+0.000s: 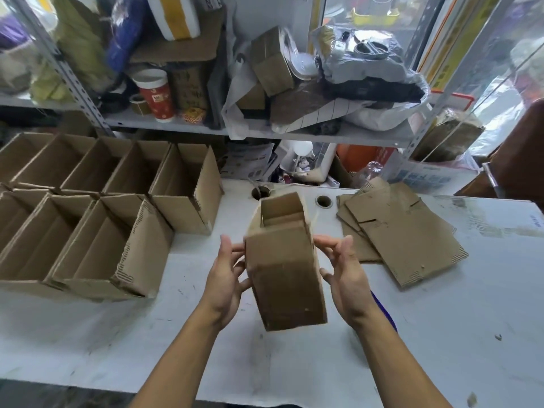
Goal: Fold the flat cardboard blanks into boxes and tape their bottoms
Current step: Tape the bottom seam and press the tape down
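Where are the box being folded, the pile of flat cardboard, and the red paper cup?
box [287,278]: head view, near front panel.
flat cardboard pile [403,231]: head view, top sheet's middle.
red cup [156,98]: head view, printed side.

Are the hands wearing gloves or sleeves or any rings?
No. Both hands, the left hand and the right hand, are bare, with no gloves. No rings, watch or bracelets show on the parts in view. The forearms are bare too, with no sleeves right down to the bottom of the picture.
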